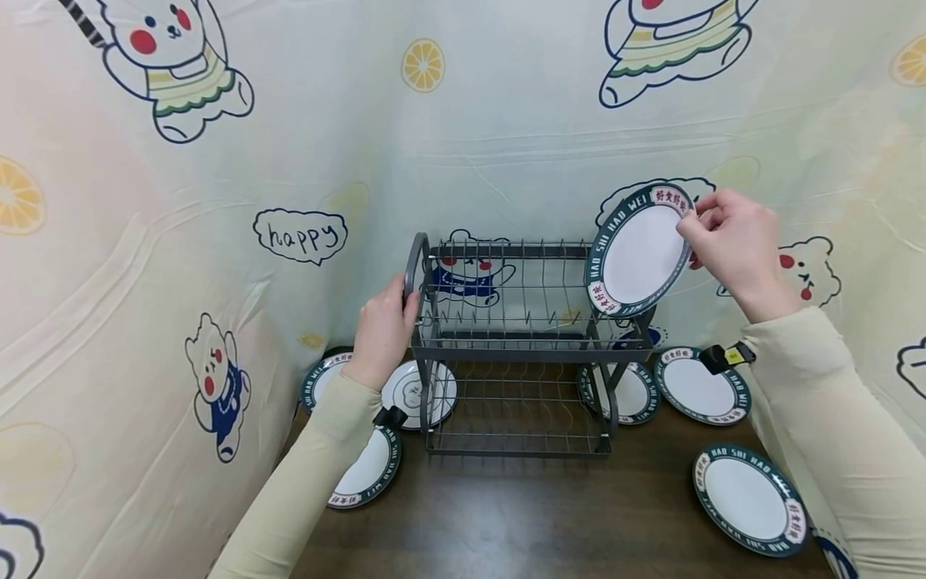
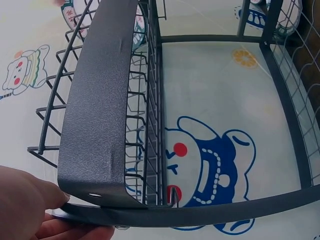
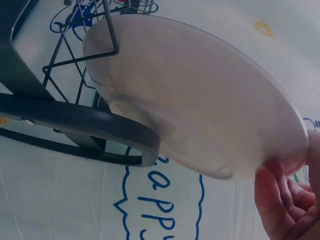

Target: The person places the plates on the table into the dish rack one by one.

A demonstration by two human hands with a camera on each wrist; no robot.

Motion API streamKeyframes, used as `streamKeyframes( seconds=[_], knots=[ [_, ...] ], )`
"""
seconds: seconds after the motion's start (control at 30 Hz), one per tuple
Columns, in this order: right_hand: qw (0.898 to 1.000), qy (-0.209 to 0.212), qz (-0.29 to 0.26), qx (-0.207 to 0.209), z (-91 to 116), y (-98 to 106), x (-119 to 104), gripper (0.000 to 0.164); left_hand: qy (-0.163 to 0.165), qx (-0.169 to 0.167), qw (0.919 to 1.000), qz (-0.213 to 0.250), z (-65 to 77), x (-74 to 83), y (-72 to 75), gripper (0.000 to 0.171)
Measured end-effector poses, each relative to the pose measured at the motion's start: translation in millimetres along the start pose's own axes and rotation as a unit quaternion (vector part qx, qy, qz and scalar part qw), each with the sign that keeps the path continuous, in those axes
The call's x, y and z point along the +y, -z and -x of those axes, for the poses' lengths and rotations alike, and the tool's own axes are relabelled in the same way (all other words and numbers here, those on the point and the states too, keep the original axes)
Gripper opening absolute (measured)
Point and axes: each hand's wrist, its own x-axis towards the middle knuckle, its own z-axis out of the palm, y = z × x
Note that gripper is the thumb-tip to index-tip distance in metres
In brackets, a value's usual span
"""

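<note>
A two-tier dark wire dish rack (image 1: 535,346) stands on the brown table. My left hand (image 1: 383,330) grips the curved side frame of its upper tier; in the left wrist view the thumb and fingers (image 2: 75,232) close round that bar. At the upper right, my right hand (image 1: 738,245) pinches the rim of a white plate (image 1: 644,253) with a dark green lettered border. The plate is tilted, its lower edge at the right end of the upper tier. Its plain underside (image 3: 200,95) shows in the right wrist view, partly behind the rack's wires.
Green-rimmed plates lie right of the rack (image 1: 702,386), at the front right (image 1: 752,498) and behind its right leg (image 1: 629,394). On the left are a white plate (image 1: 405,394) and more green-rimmed plates (image 1: 369,470), partly behind my left arm. A printed cloth (image 1: 463,121) hangs behind.
</note>
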Motion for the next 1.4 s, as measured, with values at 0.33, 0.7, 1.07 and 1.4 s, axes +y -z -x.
streamKeyframes(
  seconds=[0.33, 0.7, 1.07, 1.4],
  knots=[
    [0.999, 0.048, 0.008, 0.007, 1, -5, -14, 0.022, -0.005, 0.005, 0.9999, 0.007, 0.3, -1.3, 0.1, 0.016],
    [0.996, 0.084, 0.03, 0.008, 2, -9, -18, 0.02, 0.007, -0.006, 0.9999, 0.012, 0.5, 0.1, 0.9, 0.017],
    [0.992, 0.113, 0.062, 0.01, 0, -14, -20, 0.02, 0.011, -0.007, 0.9998, 0.012, 1.3, -0.3, 0.5, 0.016],
    [0.995, 0.087, 0.05, -0.01, 2, -15, -25, 0.022, 0.011, -0.009, 0.9998, 0.013, 1.0, 0.0, 0.2, 0.017]
  ],
)
